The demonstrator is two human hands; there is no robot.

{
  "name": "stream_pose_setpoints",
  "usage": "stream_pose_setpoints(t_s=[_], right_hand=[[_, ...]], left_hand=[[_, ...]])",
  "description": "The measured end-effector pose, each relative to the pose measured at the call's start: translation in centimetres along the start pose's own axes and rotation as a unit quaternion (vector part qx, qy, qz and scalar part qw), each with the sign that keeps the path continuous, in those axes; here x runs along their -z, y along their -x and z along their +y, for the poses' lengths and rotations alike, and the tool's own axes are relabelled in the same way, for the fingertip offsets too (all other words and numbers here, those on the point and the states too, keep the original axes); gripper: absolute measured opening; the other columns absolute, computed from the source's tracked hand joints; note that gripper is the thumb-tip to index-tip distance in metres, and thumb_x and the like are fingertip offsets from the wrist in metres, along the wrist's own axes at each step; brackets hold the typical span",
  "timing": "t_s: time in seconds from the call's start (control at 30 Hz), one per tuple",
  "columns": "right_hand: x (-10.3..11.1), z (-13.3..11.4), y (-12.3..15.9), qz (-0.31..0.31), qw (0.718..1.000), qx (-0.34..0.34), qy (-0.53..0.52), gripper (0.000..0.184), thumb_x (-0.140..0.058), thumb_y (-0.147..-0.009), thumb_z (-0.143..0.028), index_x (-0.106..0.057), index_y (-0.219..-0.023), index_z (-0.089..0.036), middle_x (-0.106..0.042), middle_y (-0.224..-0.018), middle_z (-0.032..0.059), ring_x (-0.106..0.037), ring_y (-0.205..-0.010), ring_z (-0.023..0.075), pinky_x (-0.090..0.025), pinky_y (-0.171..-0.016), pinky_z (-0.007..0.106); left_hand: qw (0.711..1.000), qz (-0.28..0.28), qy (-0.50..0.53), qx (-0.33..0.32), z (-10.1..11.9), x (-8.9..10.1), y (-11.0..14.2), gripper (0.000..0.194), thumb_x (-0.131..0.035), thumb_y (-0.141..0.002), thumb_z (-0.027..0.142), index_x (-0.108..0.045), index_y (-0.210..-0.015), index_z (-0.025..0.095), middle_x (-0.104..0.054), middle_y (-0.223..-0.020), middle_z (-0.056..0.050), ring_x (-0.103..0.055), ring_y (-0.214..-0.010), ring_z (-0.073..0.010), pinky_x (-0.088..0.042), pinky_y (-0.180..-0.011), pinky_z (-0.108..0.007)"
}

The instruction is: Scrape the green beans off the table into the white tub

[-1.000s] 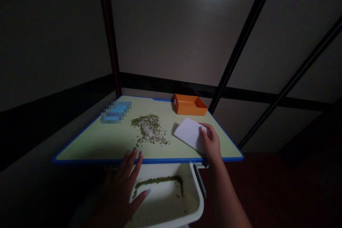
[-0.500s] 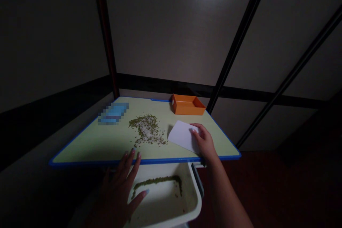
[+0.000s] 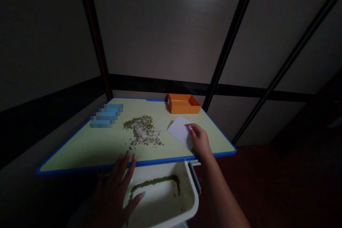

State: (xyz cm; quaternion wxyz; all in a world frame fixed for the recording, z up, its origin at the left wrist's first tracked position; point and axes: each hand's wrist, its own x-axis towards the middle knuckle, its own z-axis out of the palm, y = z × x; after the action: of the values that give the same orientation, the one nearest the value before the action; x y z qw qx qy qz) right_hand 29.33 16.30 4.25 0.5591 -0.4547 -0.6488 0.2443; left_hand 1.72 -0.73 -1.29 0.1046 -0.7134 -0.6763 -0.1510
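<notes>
A white card [image 3: 179, 130] is pinched in my right hand [image 3: 199, 140], thumb on its upper face, low over the right side of the table [image 3: 101, 149]. Left of the card spreads a loose heap of small green beans mixed with white grains [image 3: 143, 130]. My left hand [image 3: 120, 181] has its fingers spread, fingertips at the table's blue front edge and the thumb over a white bin [image 3: 160, 203] below. Inside the bin, green beans [image 3: 155, 181] lie in a line along the far and side walls. Whether my left fingertips touch the table is unclear.
An orange open box [image 3: 184, 107] stands at the back right of the table. A blurred-out blue item [image 3: 107, 115] lies at the left edge. Dark panelled walls [image 3: 160, 35] rise behind and to the left of the table.
The view has shifted slightly, so the table sits a little further left. My right hand still grips the card, now tilted a bit differently. My left hand stays spread at the edge.
</notes>
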Motion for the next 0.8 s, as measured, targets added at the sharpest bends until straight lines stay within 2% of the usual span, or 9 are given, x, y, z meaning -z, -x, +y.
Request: stream_pose_setpoints(t_s=[0.17, 0.27, 0.4, 0.47, 0.6, 0.7, 0.8], right_hand=[[0.0, 0.5, -0.1, 0.083, 0.995, -0.033, 0.038, 0.031, -0.048, -0.085, -0.036, -0.071, -0.097, -0.017, -0.074, -0.098, 0.0119, -0.067, -0.093, 0.025, -0.048, -0.085, 0.038], [0.2, 0.4, -0.2, 0.129, 0.991, -0.029, 0.017, 0.034, -0.048, -0.084, -0.037, -0.07, -0.1, -0.016, -0.072, -0.105, 0.0141, -0.066, -0.099, 0.0248, -0.047, -0.092, 0.041], [0.5, 0.5, -0.3, 0.229, 0.972, -0.036, -0.038, 0.047, -0.05, -0.083, -0.042, -0.064, -0.115, -0.011, -0.064, -0.124, 0.0184, -0.06, -0.114, 0.0248, -0.043, -0.102, 0.043], [0.5, 0.6, -0.4, 0.249, 0.966, -0.047, -0.047, 0.056, -0.052, -0.082, -0.044, -0.057, -0.127, -0.01, -0.057, -0.134, 0.0197, -0.055, -0.122, 0.0253, -0.04, -0.106, 0.044], [0.3, 0.8, -0.5, 0.227, 0.971, -0.055, -0.056, 0.069, -0.056, -0.08, -0.046, -0.046, -0.139, -0.012, -0.043, -0.147, 0.0185, -0.048, -0.13, 0.0253, -0.039, -0.108, 0.045], [0.3, 0.5, -0.5, 0.182, 0.98, -0.037, -0.071, 0.061, -0.058, -0.079, -0.041, -0.054, -0.133, -0.013, -0.051, -0.142, 0.0172, -0.05, -0.128, 0.0254, -0.039, -0.108, 0.045], [0.4, -0.2, -0.1, 0.104, 0.992, 0.015, -0.07, 0.045, -0.055, -0.081, -0.034, -0.063, -0.123, -0.017, -0.06, -0.133, 0.0127, -0.054, -0.125, 0.024, -0.038, -0.109, 0.044]], left_hand=[[1.0, -0.003, -0.003, -0.002, -0.1, -0.1, -0.1, 0.07, -0.041, -0.086, 0.05, -0.026, -0.15, 0.023, -0.024, -0.158, -0.012, -0.023, -0.145, -0.0347, -0.029, -0.106, -0.065], [1.0, -0.005, -0.005, -0.004, -0.2, 0.0, -0.1, 0.071, -0.039, -0.086, 0.052, -0.028, -0.149, 0.021, -0.025, -0.158, -0.013, -0.024, -0.144, -0.0358, -0.029, -0.106, -0.065], [1.0, -0.006, -0.01, -0.011, -0.5, -0.1, -0.1, 0.071, -0.038, -0.086, 0.052, -0.027, -0.15, 0.021, -0.024, -0.158, -0.013, -0.024, -0.144, -0.0353, -0.03, -0.106, -0.063], [1.0, -0.006, -0.013, -0.011, -0.7, -0.3, -0.1, 0.071, -0.039, -0.086, 0.052, -0.027, -0.15, 0.022, -0.024, -0.158, -0.012, -0.024, -0.145, -0.0353, -0.029, -0.106, -0.063], [1.0, -0.01, -0.015, -0.014, -1.1, -0.8, 0.0, 0.074, -0.041, -0.085, 0.054, -0.022, -0.151, 0.025, -0.023, -0.159, -0.01, -0.021, -0.145, -0.0344, -0.029, -0.107, -0.062], [1.0, 0.001, -0.015, -0.018, -1.3, -1.1, 0.1, 0.075, -0.04, -0.087, 0.053, -0.014, -0.152, 0.027, -0.022, -0.159, -0.01, -0.021, -0.146, -0.0341, -0.03, -0.106, -0.062], [0.999, 0.023, -0.015, -0.028, -1.5, -1.4, 0.2, 0.075, -0.038, -0.088, 0.052, -0.01, -0.153, 0.027, -0.021, -0.16, -0.011, -0.022, -0.145, -0.0351, -0.03, -0.105, -0.064]])
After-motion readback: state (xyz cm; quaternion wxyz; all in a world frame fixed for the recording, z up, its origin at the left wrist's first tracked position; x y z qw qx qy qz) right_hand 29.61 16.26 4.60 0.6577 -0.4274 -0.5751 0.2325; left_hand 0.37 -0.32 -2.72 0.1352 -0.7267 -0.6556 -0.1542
